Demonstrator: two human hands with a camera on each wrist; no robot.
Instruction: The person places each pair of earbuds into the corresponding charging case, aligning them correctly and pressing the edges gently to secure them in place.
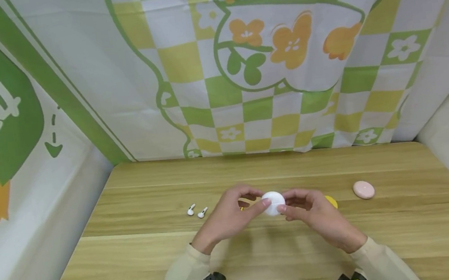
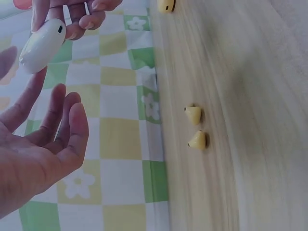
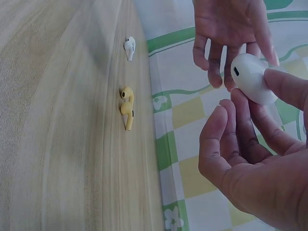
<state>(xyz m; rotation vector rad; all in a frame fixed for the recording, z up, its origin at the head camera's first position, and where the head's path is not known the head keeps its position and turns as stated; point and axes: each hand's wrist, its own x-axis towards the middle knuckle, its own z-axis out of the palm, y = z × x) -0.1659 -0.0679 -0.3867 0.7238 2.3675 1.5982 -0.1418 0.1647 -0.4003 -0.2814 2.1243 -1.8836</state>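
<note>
Both hands hold a white, rounded earbud case [image 1: 273, 197] above the table. My left hand [image 1: 231, 212] has its thumb tip on the case's near left face and a finger at its edge. My right hand [image 1: 319, 217] pinches the opposite side between thumb and index finger, its other fingers loosely bent. A small dark slot marks the case [image 3: 251, 79] in the right wrist view. Below the hands lie two yellow earbuds [image 2: 193, 115], mostly hidden by the left hand in the head view. White earbuds [image 1: 202, 212] lie left of that hand.
Behind the right hand, a yellow case [image 1: 332, 202] is partly covered. A pink round case [image 1: 363, 190] sits farther right on the wooden table [image 1: 137, 255]. Patterned cloth [image 1: 180, 65] hangs along the back edge, and more cloth [image 1: 66, 198] stands at the left side.
</note>
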